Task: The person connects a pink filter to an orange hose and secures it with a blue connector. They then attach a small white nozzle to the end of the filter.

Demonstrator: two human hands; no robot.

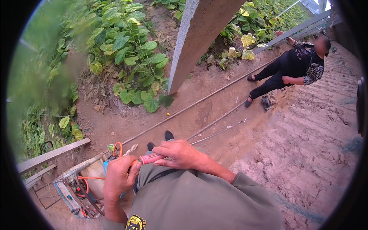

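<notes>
In front of my belly I hold a pink hose fitting [149, 158] with a ribbed collar, its exact kind unclear. My right hand [179, 155] is closed around its thicker pink end. The fingers of my left hand [122, 174] grip the orange piece at its other end, partly hidden by the thumb. To the left of my left hand, orange hose [87, 184] lies over a cart-like metal frame [75, 172], and an orange loop [117, 148] rises behind the hand.
Two metal rails [184, 110] run along the soil path. Leafy vines [138, 63] grow beyond a leaning concrete post [195, 37]. Another person [293, 66] stands on the path at the upper right, beside a ridged earth bank [304, 138]. A concrete beam [54, 153] lies left.
</notes>
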